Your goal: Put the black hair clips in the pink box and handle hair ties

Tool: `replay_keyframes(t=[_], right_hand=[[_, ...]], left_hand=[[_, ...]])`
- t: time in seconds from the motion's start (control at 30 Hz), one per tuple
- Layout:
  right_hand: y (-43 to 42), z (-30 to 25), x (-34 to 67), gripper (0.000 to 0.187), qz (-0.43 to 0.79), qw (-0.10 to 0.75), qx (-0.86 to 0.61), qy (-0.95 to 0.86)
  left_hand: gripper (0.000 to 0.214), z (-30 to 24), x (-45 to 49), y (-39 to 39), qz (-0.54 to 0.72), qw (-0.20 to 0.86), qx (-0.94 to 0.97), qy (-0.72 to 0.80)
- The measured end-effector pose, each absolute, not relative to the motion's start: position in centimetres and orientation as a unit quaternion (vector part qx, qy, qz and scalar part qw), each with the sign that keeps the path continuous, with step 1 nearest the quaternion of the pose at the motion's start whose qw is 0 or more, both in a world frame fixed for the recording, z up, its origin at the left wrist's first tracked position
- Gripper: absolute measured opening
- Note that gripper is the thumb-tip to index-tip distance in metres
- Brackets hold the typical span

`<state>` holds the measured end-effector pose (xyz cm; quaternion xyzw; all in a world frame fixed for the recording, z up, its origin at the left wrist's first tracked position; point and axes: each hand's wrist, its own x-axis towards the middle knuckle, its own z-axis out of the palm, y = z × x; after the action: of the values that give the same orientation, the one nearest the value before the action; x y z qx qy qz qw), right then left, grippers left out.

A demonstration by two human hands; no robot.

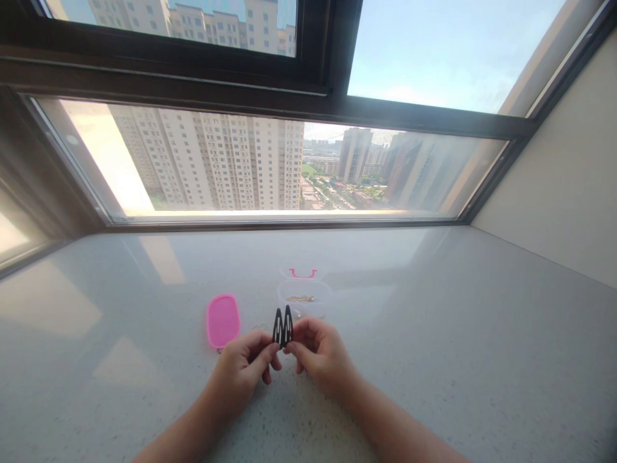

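Note:
Two black snap hair clips stand side by side, points up, between my hands above the sill. My left hand [248, 361] pinches the left hair clip [277, 326] at its lower end. The right hair clip [288, 325] is pinched the same way by my right hand [321, 350]. Just behind them lies a clear container [322, 293] with thin gold-coloured pieces [299, 298] in it. My hands partly hide some small items near the container. A pink lid-like tray [223, 321] lies to the left of my left hand.
The pale speckled sill [457, 341] spreads out under everything. A pink handle [303, 273] shows at the back of the clear container. Beyond the sill rises a dark window frame [270, 226], with a white wall [569, 193] on the right.

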<state>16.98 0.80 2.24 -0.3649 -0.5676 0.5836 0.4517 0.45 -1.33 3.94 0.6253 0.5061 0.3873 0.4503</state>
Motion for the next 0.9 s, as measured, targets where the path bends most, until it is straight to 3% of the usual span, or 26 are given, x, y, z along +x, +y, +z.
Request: replay_keyframes(t=[0.9], right_hand=[[0.68, 2.52, 17.00, 0.009, 0.577, 0.447, -0.375, -0.572]], left_hand=[[0.026, 3.47, 0.37, -1.63, 0.403, 0.460, 0.612, 0.502]])
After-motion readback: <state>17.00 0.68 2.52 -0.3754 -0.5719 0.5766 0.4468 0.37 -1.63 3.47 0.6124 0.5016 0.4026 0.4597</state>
